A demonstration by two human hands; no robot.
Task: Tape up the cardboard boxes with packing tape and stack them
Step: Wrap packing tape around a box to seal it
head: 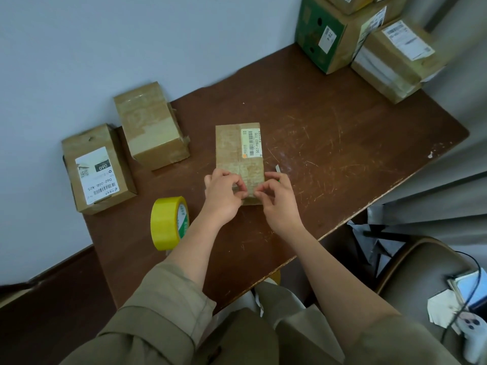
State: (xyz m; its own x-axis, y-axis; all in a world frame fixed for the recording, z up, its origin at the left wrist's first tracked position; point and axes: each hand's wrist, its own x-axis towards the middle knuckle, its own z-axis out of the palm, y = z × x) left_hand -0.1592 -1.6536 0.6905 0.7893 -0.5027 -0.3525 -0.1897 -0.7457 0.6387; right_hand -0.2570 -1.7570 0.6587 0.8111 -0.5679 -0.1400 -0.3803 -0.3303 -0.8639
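Both hands work the near end of a small cardboard box (239,159) lying mid-table: left hand (224,192) and right hand (276,196) pinch with curled fingertips, apparently at tape. Pressing it flat along the seam should seal best; the yellow tape roll (170,222) stands just left.

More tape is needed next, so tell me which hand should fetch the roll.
Left, probably. The tape roll stands on the table just outside the left hand; the right hand would have to cross over. Both hands' fingers now pinch at the box.
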